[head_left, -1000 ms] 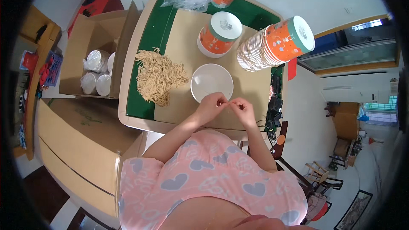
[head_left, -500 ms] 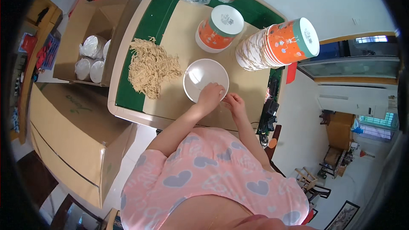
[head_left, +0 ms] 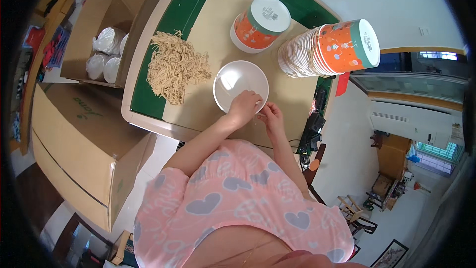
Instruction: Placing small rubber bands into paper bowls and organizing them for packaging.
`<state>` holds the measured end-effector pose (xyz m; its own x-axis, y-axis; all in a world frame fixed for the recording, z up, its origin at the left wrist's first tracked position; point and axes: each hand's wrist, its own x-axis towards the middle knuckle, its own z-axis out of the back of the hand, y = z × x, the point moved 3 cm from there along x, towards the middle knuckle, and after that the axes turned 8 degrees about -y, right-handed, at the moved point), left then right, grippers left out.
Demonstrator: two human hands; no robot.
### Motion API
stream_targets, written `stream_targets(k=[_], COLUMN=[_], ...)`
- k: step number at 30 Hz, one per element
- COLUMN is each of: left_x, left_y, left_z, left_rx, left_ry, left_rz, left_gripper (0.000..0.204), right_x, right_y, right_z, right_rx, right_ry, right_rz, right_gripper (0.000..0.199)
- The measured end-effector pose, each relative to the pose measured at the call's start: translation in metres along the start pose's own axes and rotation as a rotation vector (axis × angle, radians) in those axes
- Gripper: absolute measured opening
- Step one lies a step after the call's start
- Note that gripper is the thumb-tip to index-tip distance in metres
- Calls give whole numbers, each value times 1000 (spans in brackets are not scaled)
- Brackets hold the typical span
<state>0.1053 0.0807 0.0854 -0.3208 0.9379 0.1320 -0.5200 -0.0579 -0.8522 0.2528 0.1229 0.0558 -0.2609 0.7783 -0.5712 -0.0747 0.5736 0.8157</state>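
Gripping the near rim of the white bowl (head_left: 240, 86) at frame centre with left hand (head_left: 243, 108), fingers curled over the edge. Right hand (head_left: 270, 116) just beside it, fingertips pinched on something small; cannot tell what. Noodle pile (head_left: 176, 66) left of bowl on the tan mat (head_left: 210, 25). Orange cup (head_left: 260, 22) above bowl, stack of orange cups (head_left: 329, 49) lying sideways upper right. Open cardboard box (head_left: 101, 35) with wrapped cups upper left.

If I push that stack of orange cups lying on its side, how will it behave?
The stack of orange cups lies on its side, so it would probably roll in a curve. Nested paper cups look light, and may slide apart.
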Motion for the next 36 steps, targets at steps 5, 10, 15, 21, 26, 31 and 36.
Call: stream_targets(k=[5,10,15,21,26,31,36], left_x=[1,3,6,11,4,-4,16], left_y=[0,-1,4,6,1,4,33], left_z=[-2,-3,5,5,26,24,21], left_rx=[18,10,-93,-157,-186,-39,-541], left_ry=[10,-16,-1,-24,-10,221,-1], left_rz=[-8,14,126,110,-82,-153,509], left_gripper=[13,13,14,14,21,25,27], right_x=[1,4,-15,-8,5,9,9], right_y=[-2,-4,46,70,63,57,57], right_z=[1,6,0,-25,-21,-17,-15], right_rx=[-12,8,-473,-910,-828,-748,-747], right_ry=[-10,-59,-210,-60,-30,12,76], right_rz=[17,24,513,749,692,629,600], right_gripper=[13,14,10,12,8,7,7])
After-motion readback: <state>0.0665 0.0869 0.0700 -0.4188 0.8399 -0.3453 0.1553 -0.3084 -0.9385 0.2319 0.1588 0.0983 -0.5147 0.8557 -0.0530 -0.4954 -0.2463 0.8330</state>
